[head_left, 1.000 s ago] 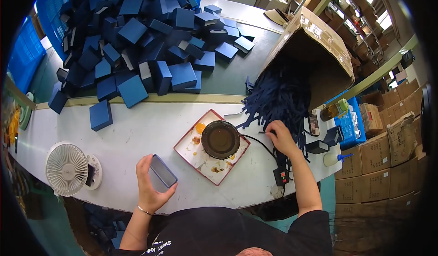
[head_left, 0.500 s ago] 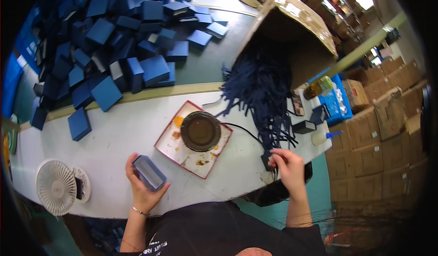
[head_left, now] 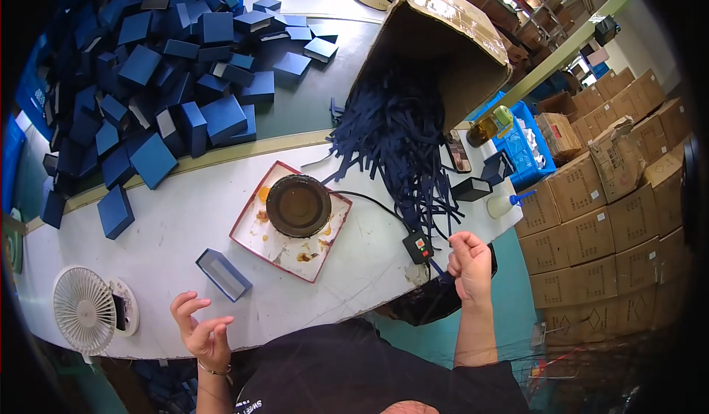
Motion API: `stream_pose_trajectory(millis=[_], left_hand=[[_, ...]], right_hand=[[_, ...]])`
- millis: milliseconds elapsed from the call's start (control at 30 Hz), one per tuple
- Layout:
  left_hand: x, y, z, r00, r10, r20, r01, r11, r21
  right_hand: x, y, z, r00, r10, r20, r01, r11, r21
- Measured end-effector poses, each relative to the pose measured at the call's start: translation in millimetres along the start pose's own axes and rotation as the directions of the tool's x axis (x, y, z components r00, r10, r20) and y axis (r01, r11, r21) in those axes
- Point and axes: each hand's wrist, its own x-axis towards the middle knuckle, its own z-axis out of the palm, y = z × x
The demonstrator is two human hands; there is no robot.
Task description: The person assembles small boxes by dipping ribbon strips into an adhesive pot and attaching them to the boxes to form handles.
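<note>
My left hand (head_left: pixel 203 329) is empty with its fingers spread, just below and left of an open, hollow blue box (head_left: pixel 223 274) that lies on the white table (head_left: pixel 170 229). At the right, my right hand (head_left: pixel 470 268) is raised near the table's front edge, thumb and fingertips pinched together. Whatever they hold is too small to make out. Dark blue ribbon strips (head_left: pixel 391 141) spill from a tipped cardboard box (head_left: pixel 450 30) above that hand. Between the hands, a round dark pot (head_left: pixel 298 206) stands in a stained, red-edged tray (head_left: pixel 317 255).
Many blue boxes (head_left: pixel 221 118) are heaped at the upper left. A white fan (head_left: pixel 85 307) stands at the left. A black switch (head_left: pixel 418 245) on a cable lies left of my right hand. A glue bottle (head_left: pixel 501 206) and a blue crate (head_left: pixel 535 159) are at the right.
My left hand has let go of the blue box and drawn back. My right hand moved from the ribbons toward the table's front edge. The view has shifted, moving the scene leftward.
</note>
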Motion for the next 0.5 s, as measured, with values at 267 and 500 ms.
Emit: stream_pose_trajectory(millis=[267, 500], left_hand=[[4.6, 22.6, 13.2, 0.999, 0.046, 0.01, -0.046, 0.999, -0.022], [20.9, 32.3, 19.3, 0.992, 0.087, 0.087, -0.076, 0.989, -0.124]], right_hand=[[-6.8, -19.1, 6.6, 0.99, -0.128, 0.058, 0.097, 0.332, -0.938], [29.0, 40.1, -12.7, 0.986, -0.123, 0.114, 0.168, 0.693, -0.701]])
